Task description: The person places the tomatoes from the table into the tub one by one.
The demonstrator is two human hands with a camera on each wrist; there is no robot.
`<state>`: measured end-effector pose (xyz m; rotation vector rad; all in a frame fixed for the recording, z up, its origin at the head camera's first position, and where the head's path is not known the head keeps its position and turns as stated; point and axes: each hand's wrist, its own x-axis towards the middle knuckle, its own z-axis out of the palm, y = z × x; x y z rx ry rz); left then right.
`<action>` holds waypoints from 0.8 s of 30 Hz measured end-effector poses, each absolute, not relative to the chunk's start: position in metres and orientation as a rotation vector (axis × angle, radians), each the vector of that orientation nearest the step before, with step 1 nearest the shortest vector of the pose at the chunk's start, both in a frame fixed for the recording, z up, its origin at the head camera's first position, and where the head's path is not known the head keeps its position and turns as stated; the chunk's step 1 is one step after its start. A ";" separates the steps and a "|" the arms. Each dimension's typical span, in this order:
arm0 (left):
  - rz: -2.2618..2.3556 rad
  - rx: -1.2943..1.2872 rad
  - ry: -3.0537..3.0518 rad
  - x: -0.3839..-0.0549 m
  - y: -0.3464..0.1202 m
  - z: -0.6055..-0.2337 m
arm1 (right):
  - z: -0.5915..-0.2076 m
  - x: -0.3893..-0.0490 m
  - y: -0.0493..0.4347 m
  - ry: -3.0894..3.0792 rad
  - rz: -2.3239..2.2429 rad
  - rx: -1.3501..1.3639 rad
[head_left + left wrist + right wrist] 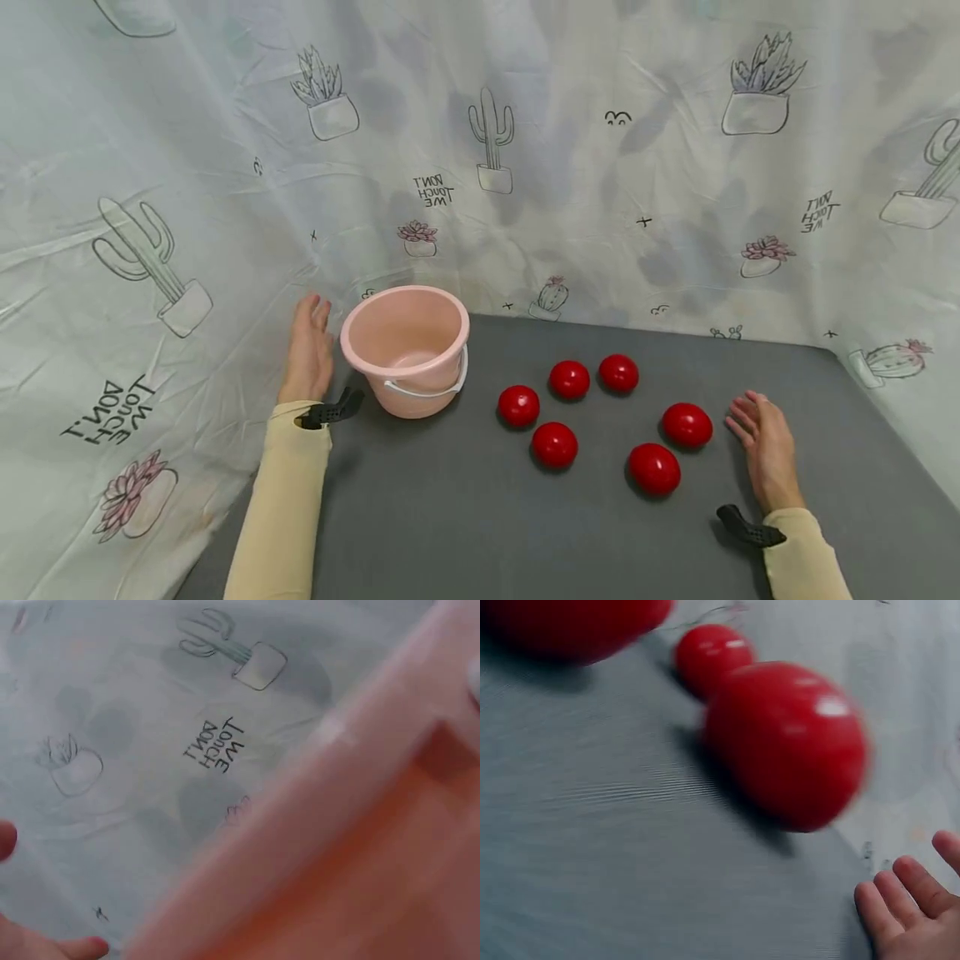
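On the left of the head view stands a pink bucket [420, 403], upright, its white handle [427, 392] hanging down at the front. My left hand [309, 354] is just left of the bucket's rim, fingers extended and holding nothing; its fingertips show at the lower left of the left wrist view. Several glossy red balls lie on the grey table, two of them toward the right. My right hand [767, 446] is beside the rightmost red ball [687, 426], its fingers loosely spread with nothing in them. Another red ball [654, 470] sits nearer to me.
The grey table [450, 525] meets a pale curtain [570, 150] printed with cacti at its back and left. Between the bucket and the right-hand pair are more red balls [554, 445]. Each wrist wears a black strap [750, 528].
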<state>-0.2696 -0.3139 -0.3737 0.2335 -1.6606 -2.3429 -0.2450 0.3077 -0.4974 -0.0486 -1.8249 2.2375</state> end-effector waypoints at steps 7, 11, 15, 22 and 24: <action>-2.309 0.270 -1.828 -0.277 -0.302 -0.406 | -0.511 -0.241 0.289 -2.602 1.492 0.009; -2.322 0.310 -1.862 -0.274 -0.300 -0.411 | -0.510 -0.241 0.284 -2.732 1.437 0.091; -2.257 0.335 -1.942 -0.273 -0.296 -0.412 | -0.508 -0.245 0.277 -2.776 1.379 0.140; -2.149 0.318 -2.000 -0.279 -0.291 -0.411 | -0.509 -0.252 0.271 -2.769 1.265 0.143; -2.138 0.310 -1.995 -0.279 -0.290 -0.413 | -0.509 -0.252 0.272 -2.773 1.246 0.127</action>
